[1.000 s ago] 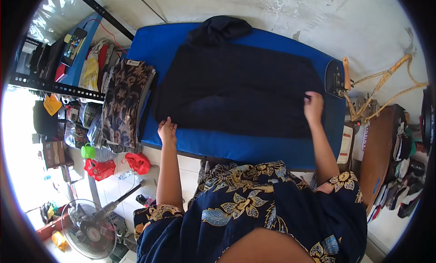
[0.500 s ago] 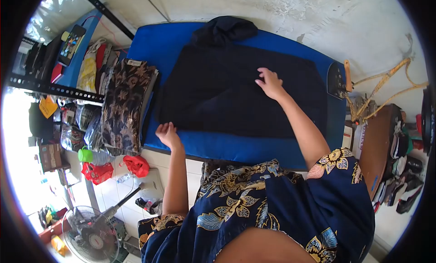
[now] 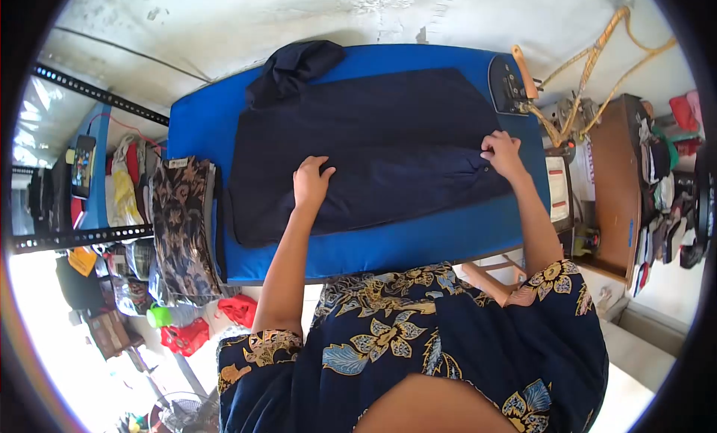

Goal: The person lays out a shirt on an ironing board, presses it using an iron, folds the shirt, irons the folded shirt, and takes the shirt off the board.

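A dark navy garment lies spread over the blue padded table, with one part bunched up at its back left. My left hand rests on the cloth left of centre, its thumb apart from the fingers. Near the garment's right end, my right hand has its fingers closed on the fabric, and creases run out from them. An iron with a tan handle stands at the table's back right corner, beyond my right hand.
Folded patterned clothes are stacked at the table's left end. A phone is propped on the shelf at far left. A wrapped cord rises from beside the iron. A brown wooden cabinet stands at right, and a fan at lower left.
My view has turned to the right. My left hand has moved from the garment's front left edge onto the cloth. My right hand has moved to its right end and taken hold of the fabric.
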{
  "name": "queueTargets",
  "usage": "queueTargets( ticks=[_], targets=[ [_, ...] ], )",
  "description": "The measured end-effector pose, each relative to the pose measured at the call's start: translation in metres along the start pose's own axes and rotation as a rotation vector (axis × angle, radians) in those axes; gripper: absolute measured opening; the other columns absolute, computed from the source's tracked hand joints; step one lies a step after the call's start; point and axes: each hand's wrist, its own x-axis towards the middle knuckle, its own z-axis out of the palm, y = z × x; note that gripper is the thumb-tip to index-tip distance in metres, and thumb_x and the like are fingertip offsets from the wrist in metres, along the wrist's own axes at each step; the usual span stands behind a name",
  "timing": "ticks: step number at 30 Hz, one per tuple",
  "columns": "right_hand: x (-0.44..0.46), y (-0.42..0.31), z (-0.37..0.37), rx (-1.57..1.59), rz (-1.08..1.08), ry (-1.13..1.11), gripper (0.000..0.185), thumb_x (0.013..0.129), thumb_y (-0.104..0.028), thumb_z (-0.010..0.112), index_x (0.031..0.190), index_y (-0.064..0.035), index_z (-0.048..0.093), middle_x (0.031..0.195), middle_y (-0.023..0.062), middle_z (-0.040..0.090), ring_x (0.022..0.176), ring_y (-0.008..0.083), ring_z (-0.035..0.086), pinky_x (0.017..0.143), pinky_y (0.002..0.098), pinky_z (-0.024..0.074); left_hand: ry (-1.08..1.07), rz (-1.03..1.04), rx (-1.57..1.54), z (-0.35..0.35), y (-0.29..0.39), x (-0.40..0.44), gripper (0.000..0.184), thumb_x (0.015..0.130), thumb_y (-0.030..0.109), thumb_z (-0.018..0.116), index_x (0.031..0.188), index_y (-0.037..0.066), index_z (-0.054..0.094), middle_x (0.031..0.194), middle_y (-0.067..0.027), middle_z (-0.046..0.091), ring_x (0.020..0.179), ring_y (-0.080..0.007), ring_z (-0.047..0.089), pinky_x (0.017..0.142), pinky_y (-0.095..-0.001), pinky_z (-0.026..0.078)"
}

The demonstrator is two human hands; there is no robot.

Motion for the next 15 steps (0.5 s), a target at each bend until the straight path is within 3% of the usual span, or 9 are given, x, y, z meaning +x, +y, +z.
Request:
queueTargets(
  ticks=[1, 3, 4, 9, 11, 13, 15],
  targets=[
    [-0.007, -0.005, -0.015, 0.043, -0.042, 0.049, 0.018, 0.066, -0.008, 0.072, 0.076, -0.0091, 0.057, 0.078, 0.0025, 0.055, 0.087, 0.0241, 0.052, 0.078, 0.0405, 0.0333, 0.006, 0.035, -0.096, 0.001, -0.005, 0.002, 0.032, 0.076, 0.016, 0.068, 0.104, 0.001, 0.062, 0.106, -0.0121, 0.062, 0.100, -0.0294, 0.057, 0.086, -0.0377, 0.045],
    [-0.023, -0.012, -0.051, 0.198, -0.018, -0.066, 0.017, 0.067, -0.006, 0.071, 0.077, -0.0059, 0.057, 0.074, 0.0049, 0.056, 0.077, 0.0222, 0.055, 0.074, 0.0352, 0.0379, 0.062, 0.127, -0.127, 0.010, -0.015, 0.000, 0.029, 0.076, 0.012, 0.067, 0.102, 0.000, 0.063, 0.106, -0.0131, 0.062, 0.098, -0.0295, 0.058, 0.085, -0.0355, 0.046],
    [-0.033, -0.016, -0.070, 0.530, 0.013, -0.177, 0.016, 0.068, -0.004, 0.068, 0.078, -0.0022, 0.056, 0.071, 0.0072, 0.057, 0.070, 0.0186, 0.057, 0.068, 0.0297, 0.0412, 0.131, 0.210, -0.172, 0.012, -0.018, -0.002, 0.026, 0.076, 0.008, 0.066, 0.100, -0.001, 0.064, 0.106, -0.0142, 0.062, 0.095, -0.0296, 0.059, 0.084, -0.0333, 0.047],
    [-0.093, -0.068, -0.165, 0.628, -0.126, -0.339, 0.013, 0.072, 0.000, 0.067, 0.080, -0.0014, 0.056, 0.072, 0.0035, 0.058, 0.070, 0.0111, 0.054, 0.067, 0.0247, 0.0427, -0.035, 0.265, -0.335, -0.002, -0.024, -0.013, 0.023, 0.078, 0.004, 0.063, 0.101, -0.002, 0.062, 0.107, -0.0138, 0.062, 0.097, -0.0264, 0.059, 0.086, -0.0321, 0.046],
    [-0.100, -0.060, -0.166, 0.762, -0.043, -0.385, 0.014, 0.073, 0.000, 0.066, 0.082, -0.0025, 0.056, 0.077, 0.0019, 0.057, 0.074, 0.0096, 0.054, 0.068, 0.0232, 0.0416, -0.078, 0.288, -0.446, -0.011, -0.031, -0.014, 0.023, 0.080, 0.004, 0.061, 0.102, -0.001, 0.061, 0.104, -0.0132, 0.063, 0.097, -0.0248, 0.059, 0.086, -0.0313, 0.045],
    [-0.094, -0.049, -0.162, 0.927, 0.095, -0.485, 0.020, 0.075, 0.003, 0.062, 0.091, -0.0040, 0.053, 0.083, -0.0023, 0.053, 0.078, 0.0058, 0.050, 0.070, 0.0197, 0.0391, -0.233, 0.140, -0.683, -0.020, -0.039, -0.013, 0.020, 0.084, 0.003, 0.057, 0.103, 0.001, 0.060, 0.097, -0.0111, 0.064, 0.094, -0.0208, 0.059, 0.084, -0.0289, 0.044],
    [-0.067, -0.022, -0.129, 0.977, 0.099, -0.501, 0.020, 0.075, 0.005, 0.060, 0.092, -0.0037, 0.052, 0.082, -0.0022, 0.051, 0.078, 0.0056, 0.049, 0.069, 0.0196, 0.0388, -0.352, 0.110, -0.625, -0.033, -0.032, 0.001, 0.015, 0.086, 0.001, 0.052, 0.099, 0.000, 0.059, 0.091, -0.0106, 0.063, 0.092, -0.0187, 0.059, 0.082, -0.0277, 0.044]
  ],
)
